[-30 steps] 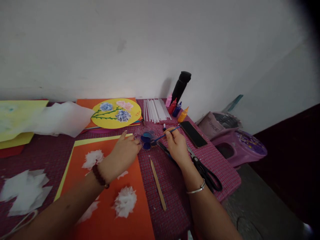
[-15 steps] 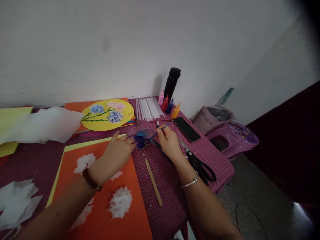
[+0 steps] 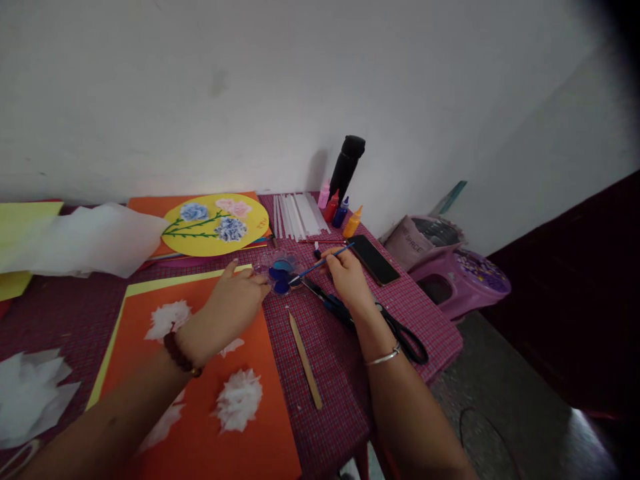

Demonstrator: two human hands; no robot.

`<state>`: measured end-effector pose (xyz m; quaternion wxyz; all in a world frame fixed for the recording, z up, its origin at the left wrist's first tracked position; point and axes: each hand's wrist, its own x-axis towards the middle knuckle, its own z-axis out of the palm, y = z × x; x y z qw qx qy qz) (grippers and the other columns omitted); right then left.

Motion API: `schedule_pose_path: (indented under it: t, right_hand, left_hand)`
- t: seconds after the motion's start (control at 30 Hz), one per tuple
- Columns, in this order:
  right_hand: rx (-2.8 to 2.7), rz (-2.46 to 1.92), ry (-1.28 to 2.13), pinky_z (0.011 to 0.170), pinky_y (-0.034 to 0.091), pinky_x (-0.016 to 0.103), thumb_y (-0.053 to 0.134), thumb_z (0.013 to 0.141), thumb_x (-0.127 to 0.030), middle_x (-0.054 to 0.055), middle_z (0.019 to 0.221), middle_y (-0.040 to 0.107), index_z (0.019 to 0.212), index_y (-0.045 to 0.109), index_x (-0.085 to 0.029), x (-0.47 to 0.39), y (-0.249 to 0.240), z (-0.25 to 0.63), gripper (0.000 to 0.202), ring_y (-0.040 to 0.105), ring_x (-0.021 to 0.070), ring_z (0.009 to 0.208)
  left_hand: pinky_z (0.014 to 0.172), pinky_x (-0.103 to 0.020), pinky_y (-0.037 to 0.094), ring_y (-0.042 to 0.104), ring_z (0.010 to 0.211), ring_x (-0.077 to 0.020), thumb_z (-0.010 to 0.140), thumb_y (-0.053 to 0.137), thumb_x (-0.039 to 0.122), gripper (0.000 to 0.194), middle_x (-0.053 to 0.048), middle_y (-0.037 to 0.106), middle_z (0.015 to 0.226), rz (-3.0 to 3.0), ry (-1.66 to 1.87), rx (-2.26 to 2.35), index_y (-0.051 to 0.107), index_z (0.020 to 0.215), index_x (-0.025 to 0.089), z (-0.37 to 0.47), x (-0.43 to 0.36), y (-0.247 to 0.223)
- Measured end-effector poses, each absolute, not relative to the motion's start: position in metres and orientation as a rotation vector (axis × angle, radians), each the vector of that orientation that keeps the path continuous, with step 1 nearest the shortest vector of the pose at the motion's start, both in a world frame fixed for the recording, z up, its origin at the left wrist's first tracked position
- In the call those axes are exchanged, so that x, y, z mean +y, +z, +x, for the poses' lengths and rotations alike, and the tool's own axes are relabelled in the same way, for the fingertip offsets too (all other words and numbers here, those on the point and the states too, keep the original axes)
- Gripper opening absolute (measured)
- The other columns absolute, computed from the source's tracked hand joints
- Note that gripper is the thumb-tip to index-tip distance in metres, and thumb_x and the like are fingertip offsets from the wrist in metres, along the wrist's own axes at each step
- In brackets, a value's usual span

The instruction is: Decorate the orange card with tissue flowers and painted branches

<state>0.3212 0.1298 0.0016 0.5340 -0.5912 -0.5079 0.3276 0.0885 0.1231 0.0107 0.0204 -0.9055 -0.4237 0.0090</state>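
My right hand [image 3: 349, 280] pinches a thin blue paintbrush [image 3: 323, 263], its tip slanting down over the right side of a clear flower-shaped paint palette [image 3: 261, 263]. Several wells hold dark and lighter blue paint. At the palette's left edge is my left hand [image 3: 234, 308], fingers bent onto the rim; the fingertips are partly hidden. Beneath my left forearm lies an orange sheet [image 3: 270, 407] on a yellow one, bearing several crumpled white tissue flowers [image 3: 240, 400]. Black-handled scissors [image 3: 407, 337] lie partly under my right wrist, and a wooden stick [image 3: 305, 363] is below the palette.
A yellow oval card [image 3: 200, 245] with tissue flowers lies at the back, beside white strips [image 3: 300, 217]. Small paint bottles [image 3: 353, 222], a black flask [image 3: 347, 167] and a phone [image 3: 375, 260] stand or lie to the right. A pink stool [image 3: 450, 293] is beyond the table.
My right hand has shifted slightly right, drawing the brush back so its pale tip now shows at the palette's right side. My left hand stays at the palette. The view has shifted slightly.
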Motion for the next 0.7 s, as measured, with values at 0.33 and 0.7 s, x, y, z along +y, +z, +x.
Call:
schedule_pose_path:
  t: [0.33,0.7]
  right_hand:
    - [-1.146,-1.429,0.873,0.070,0.055,0.031,0.049,0.080,-0.020,0.000,0.071,0.072,0.082,0.058,-0.021,0.131,0.005,0.327,0.009,0.067,0.0154,0.063]
    - [-1.201,-1.380,0.738,0.069,0.054,0.031,0.048,0.085,-0.027,0.002,0.077,0.073,0.087,0.058,-0.021,0.133,0.002,0.333,0.012,0.066,0.0149,0.063]
  left_hand:
    - [0.108,-0.066,0.035,0.061,0.118,-0.0350,0.093,0.041,0.008,0.039,-0.009,0.073,0.125,-2.823,0.080,-1.299,0.074,0.108,0.022,0.086,0.124,0.012]
    - [0.112,-0.065,0.033,0.061,0.121,-0.0335,0.093,0.045,0.008,0.038,-0.008,0.072,0.127,-2.819,0.072,-1.344,0.075,0.111,0.024,0.088,0.123,0.012]
